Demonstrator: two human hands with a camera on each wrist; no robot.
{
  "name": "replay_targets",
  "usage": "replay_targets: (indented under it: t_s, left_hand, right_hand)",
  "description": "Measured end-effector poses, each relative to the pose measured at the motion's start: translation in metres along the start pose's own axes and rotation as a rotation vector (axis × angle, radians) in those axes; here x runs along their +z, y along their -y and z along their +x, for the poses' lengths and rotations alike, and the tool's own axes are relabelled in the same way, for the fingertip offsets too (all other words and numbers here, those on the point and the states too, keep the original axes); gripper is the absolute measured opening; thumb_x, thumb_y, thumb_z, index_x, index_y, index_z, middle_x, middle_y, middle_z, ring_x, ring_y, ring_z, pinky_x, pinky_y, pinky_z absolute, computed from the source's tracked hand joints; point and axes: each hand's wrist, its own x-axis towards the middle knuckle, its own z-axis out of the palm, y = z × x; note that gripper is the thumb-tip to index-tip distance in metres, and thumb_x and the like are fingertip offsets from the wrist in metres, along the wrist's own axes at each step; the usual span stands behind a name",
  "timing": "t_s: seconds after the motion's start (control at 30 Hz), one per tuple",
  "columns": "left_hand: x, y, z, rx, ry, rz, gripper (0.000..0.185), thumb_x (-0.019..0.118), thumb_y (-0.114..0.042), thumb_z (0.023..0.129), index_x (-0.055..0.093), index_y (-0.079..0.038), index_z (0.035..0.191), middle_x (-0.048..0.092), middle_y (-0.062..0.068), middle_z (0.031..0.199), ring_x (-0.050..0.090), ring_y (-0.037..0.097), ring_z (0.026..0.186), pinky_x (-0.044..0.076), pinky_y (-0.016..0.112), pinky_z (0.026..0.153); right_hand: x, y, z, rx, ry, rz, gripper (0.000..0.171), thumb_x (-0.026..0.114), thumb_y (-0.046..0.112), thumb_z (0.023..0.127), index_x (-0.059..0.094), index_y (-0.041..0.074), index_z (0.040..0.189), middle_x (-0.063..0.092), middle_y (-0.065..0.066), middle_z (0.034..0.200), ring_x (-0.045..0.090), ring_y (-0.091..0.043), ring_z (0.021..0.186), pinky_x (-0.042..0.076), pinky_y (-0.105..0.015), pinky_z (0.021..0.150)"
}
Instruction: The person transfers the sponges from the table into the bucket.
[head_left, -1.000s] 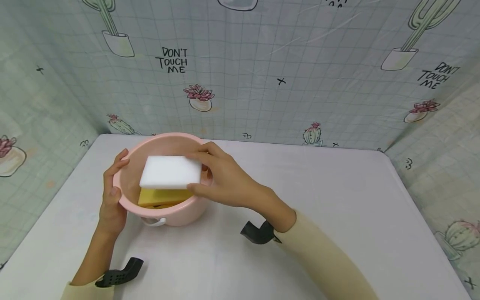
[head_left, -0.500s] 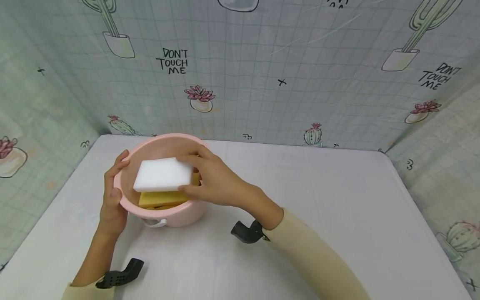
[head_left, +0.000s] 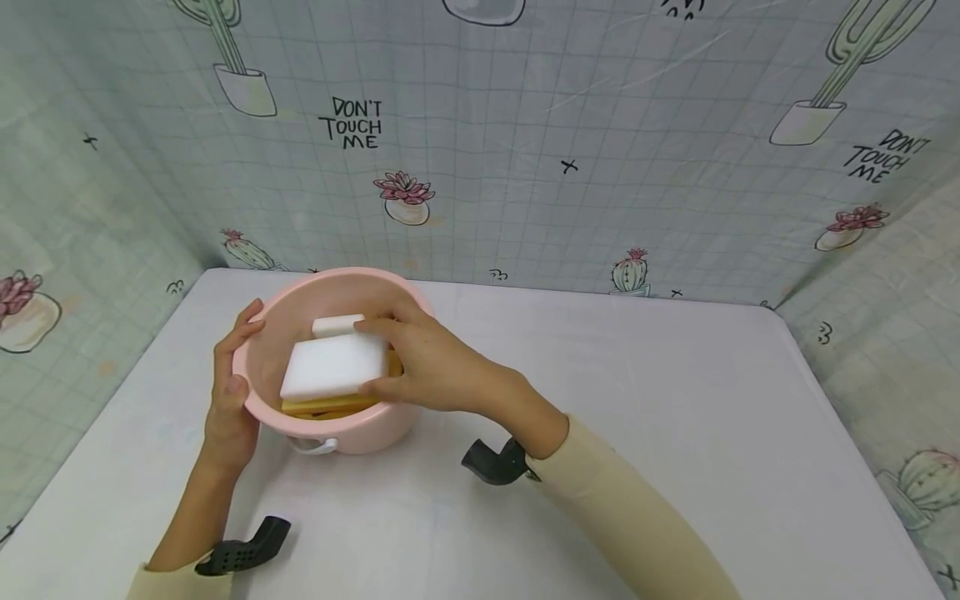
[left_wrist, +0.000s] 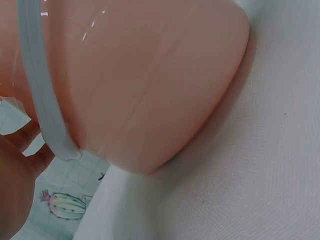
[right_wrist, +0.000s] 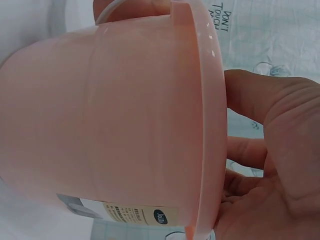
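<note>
A pink bucket [head_left: 375, 433] stands on the table towards the left. My left hand [head_left: 231, 412] holds the bucket's left side at the rim, with fingers spread along it. Inside the bucket, my right hand [head_left: 438, 362] pinches a white sponge [head_left: 333, 367] by its right end, between thumb and fingers. Under that sponge lie yellow sponge-like blocks [head_left: 330, 406], mostly covered. A second white block [head_left: 335, 326] shows behind it. In the right wrist view, the bucket's wall [right_wrist: 125, 110] hides the sponge; the right thumb and fingers reach past the rim.
A white handle [head_left: 315, 447] hangs at the bucket's front. The white table [head_left: 637, 417] stretches to the right. Cloth walls [head_left: 510, 208] with cactus prints stand behind and on both sides. Black wrist mounts [head_left: 495, 462] jut from both forearms.
My right hand has shifted left and lowered the white sponge deeper into the bucket, onto or close above the yellow blocks. The white block behind has come into view. My left hand keeps its hold.
</note>
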Motion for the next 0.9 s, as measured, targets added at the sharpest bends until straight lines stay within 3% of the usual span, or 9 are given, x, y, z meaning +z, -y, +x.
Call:
replay_targets:
  t_s: [0.23, 0.47, 0.6, 0.67, 0.8, 0.9]
  left_hand:
    - [-0.001, 0.003, 0.001, 0.026, 0.011, 0.003, 0.057, 0.048, -0.032, 0.094, 0.033, -0.007, 0.143, 0.010, 0.010, 0.157, 0.014, 0.028, 0.140, 0.029, 0.023, 0.108]
    - [-0.005, 0.003, 0.002, 0.023, 0.005, 0.006, 0.058, 0.050, -0.032, 0.094, 0.034, -0.006, 0.144, 0.012, 0.010, 0.157, 0.014, 0.027, 0.141, 0.025, 0.025, 0.110]
    - [-0.011, 0.000, 0.005, 0.049, -0.013, 0.061, 0.054, 0.051, -0.024, 0.093, 0.040, -0.003, 0.142, 0.018, 0.012, 0.156, 0.016, 0.027, 0.141, 0.018, 0.030, 0.113]
    - [-0.015, -0.003, 0.005, 0.084, -0.018, 0.091, 0.051, 0.050, -0.017, 0.092, 0.042, -0.001, 0.140, 0.021, 0.014, 0.155, 0.018, 0.028, 0.141, 0.020, 0.028, 0.112]
    - [-0.016, -0.019, 0.005, 0.174, -0.039, 0.317, 0.048, 0.048, -0.006, 0.090, 0.044, 0.002, 0.137, 0.030, 0.017, 0.151, 0.025, 0.027, 0.139, 0.025, 0.024, 0.109]
    - [0.002, -0.043, 0.005, 0.297, -0.078, 0.501, 0.044, 0.052, -0.013, 0.091, 0.049, 0.007, 0.130, 0.041, 0.021, 0.143, 0.033, 0.028, 0.135, 0.027, 0.028, 0.109]
  right_hand:
    - [-0.004, 0.002, -0.004, 0.024, -0.029, 0.050, 0.062, 0.073, 0.027, 0.085, 0.048, 0.006, 0.138, 0.041, -0.004, 0.129, 0.054, -0.007, 0.073, 0.045, -0.014, 0.070]
    - [-0.016, -0.004, -0.025, -0.037, -0.182, 0.103, 0.046, 0.070, 0.020, 0.087, 0.056, 0.013, 0.131, 0.047, 0.000, 0.122, 0.049, -0.010, 0.092, 0.047, -0.019, 0.073]
    - [-0.024, -0.017, -0.045, -0.040, -0.248, 0.038, 0.051, 0.070, 0.022, 0.088, 0.053, 0.010, 0.134, 0.049, -0.001, 0.126, 0.048, -0.009, 0.091, 0.049, -0.020, 0.071]
    - [-0.027, -0.026, -0.058, -0.015, -0.270, 0.008, 0.057, 0.070, 0.025, 0.088, 0.048, 0.011, 0.139, 0.048, 0.000, 0.129, 0.048, -0.008, 0.092, 0.050, -0.022, 0.069]
    - [-0.033, -0.048, -0.085, 0.014, -0.329, -0.016, 0.059, 0.069, 0.025, 0.089, 0.045, 0.012, 0.141, 0.046, -0.001, 0.132, 0.050, -0.011, 0.098, 0.050, -0.026, 0.072]
    - [-0.038, -0.064, -0.109, 0.030, -0.375, -0.022, 0.060, 0.069, 0.022, 0.089, 0.043, 0.012, 0.142, 0.046, -0.002, 0.134, 0.051, -0.013, 0.103, 0.051, -0.029, 0.076]
